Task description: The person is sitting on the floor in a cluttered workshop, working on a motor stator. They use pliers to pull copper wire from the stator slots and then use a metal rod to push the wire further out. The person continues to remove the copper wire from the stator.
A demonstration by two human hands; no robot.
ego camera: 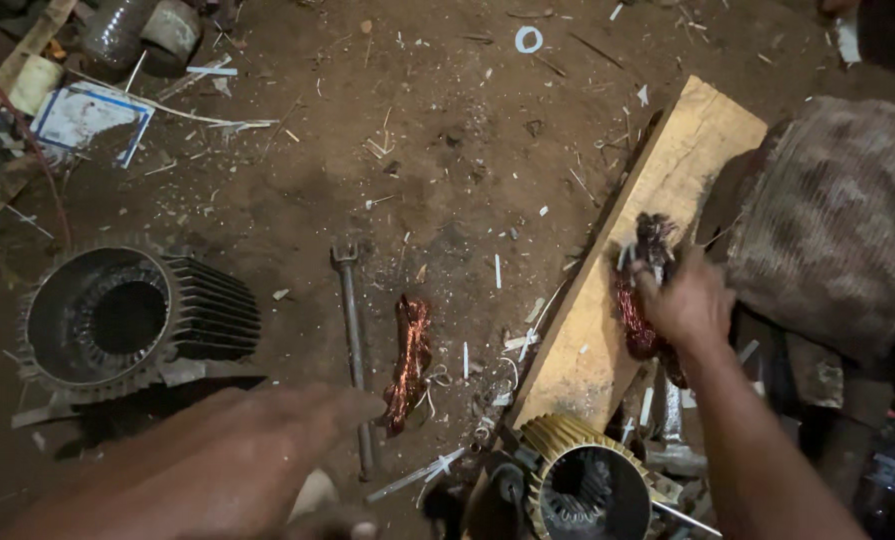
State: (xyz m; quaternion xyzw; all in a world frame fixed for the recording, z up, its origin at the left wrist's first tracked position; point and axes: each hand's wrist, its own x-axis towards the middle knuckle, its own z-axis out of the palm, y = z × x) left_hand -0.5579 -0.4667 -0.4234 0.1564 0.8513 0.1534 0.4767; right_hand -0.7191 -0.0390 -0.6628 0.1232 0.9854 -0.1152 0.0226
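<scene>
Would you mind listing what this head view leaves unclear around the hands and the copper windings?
- Left hand: blurred by motion; its grip cannot be told.
- Copper coil bundle on the wooden plank: partly covered by the right hand.
- Yellow-ribbed stator housing: cut off by the bottom edge.
- Wrench: its lower end is hidden by the left hand.
- Top left clutter: too dark.

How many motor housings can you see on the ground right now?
2. One grey finned motor housing lies at the left on the dirt; one yellowish housing sits at the bottom edge, below the wooden plank, partly cut off. Others may lie out of view.
</scene>
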